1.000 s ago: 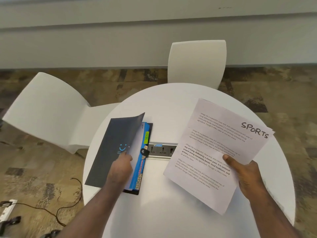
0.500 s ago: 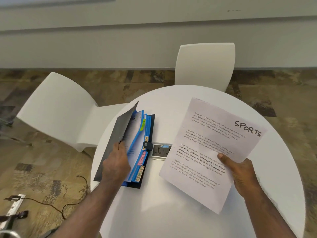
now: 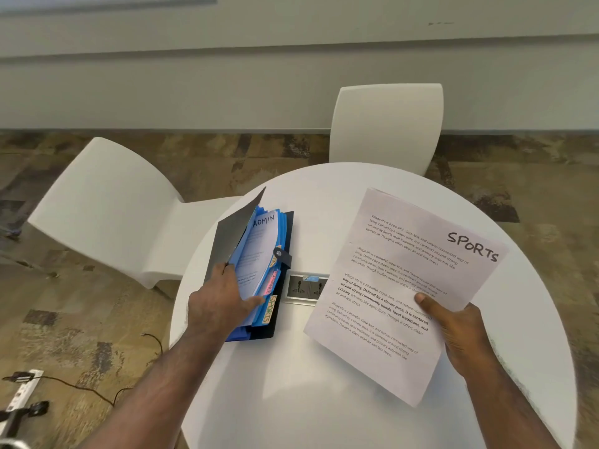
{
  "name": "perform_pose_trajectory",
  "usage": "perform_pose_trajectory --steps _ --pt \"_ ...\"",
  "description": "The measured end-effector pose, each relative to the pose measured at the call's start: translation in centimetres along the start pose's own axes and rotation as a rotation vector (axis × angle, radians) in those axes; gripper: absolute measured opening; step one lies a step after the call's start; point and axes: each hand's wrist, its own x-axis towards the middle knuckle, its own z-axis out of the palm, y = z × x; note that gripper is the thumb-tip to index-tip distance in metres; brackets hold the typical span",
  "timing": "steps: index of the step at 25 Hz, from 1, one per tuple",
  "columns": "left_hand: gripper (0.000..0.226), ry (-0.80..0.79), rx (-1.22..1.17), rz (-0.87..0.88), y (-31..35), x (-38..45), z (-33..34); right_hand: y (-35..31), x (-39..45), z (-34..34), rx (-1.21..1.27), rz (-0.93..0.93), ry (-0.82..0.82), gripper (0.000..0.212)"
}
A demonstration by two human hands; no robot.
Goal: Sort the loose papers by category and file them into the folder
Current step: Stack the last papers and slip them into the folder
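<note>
The left hand (image 3: 223, 306) grips the folder's (image 3: 259, 273) raised cover on the counter (image 3: 291, 400), while the right hand (image 3: 460, 338) pinches the SPORTS sheet (image 3: 398, 286).

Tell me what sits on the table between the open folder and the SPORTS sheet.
In the head view, a recessed socket panel lies in the white table between the folder and the SPORTS sheet; the sheet covers its right end.
</note>
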Motion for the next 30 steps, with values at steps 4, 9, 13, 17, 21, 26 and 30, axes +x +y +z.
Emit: perform_pose_trajectory --steps 4,9,13,17,21,26,30 --pt "0.077 0.060 0.056 0.027 -0.1 -0.3 0.9 -0.2 0.1 0.1 0.006 -0.009 -0.009 0.036" --pt "0.055 0.013 0.040 0.129 -0.7 0.3 1.5 0.0 0.2 0.0 0.001 -0.009 -0.005 0.035" --pt "0.040 -0.124 0.219 0.127 -0.4 0.5 2.5 0.1 0.2 0.0 0.005 -0.004 -0.008 0.036" --pt "0.041 -0.056 0.079 0.056 0.4 0.2 3.4 0.4 0.3 -0.3 -0.003 0.010 0.009 0.039" --pt "0.092 -0.035 0.152 0.084 0.6 -0.5 3.6 0.4 0.3 -0.4 -0.005 0.007 0.001 0.037" --pt "0.073 0.124 0.277 0.106 1.0 -1.4 3.5 0.3 0.4 -0.2 -0.003 0.002 -0.006 0.035" --pt "0.080 0.052 0.110 0.135 0.8 -1.3 2.8 0.3 0.5 -0.3 -0.004 0.008 0.003 0.034"
